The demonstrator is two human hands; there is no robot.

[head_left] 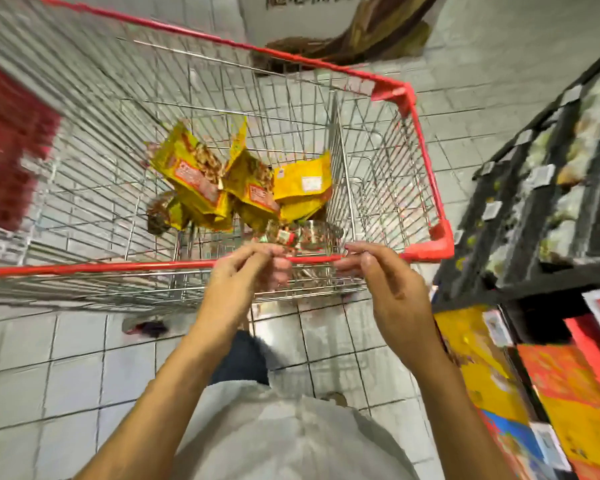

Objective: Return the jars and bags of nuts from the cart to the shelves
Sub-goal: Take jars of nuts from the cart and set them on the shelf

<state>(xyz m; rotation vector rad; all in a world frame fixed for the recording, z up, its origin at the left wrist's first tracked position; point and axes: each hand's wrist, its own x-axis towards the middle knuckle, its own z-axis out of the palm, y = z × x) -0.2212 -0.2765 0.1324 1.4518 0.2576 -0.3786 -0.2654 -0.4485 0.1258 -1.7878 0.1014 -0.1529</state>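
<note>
Clear jar (298, 237) | gripped between both hands over cart (118, 266) near rim, long axis hand to hand | left hand (243, 271) curled round one end, right hand (388, 275) round the other | shelves (534, 209) lie beyond right hand, the nearer | yellow bags (205, 174) ahead of fingertips

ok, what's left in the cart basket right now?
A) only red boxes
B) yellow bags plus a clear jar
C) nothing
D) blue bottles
B: several yellow bags lie heaped inside the cart, and a clear jar sits just past the near rim, between the two raised hands.
</note>
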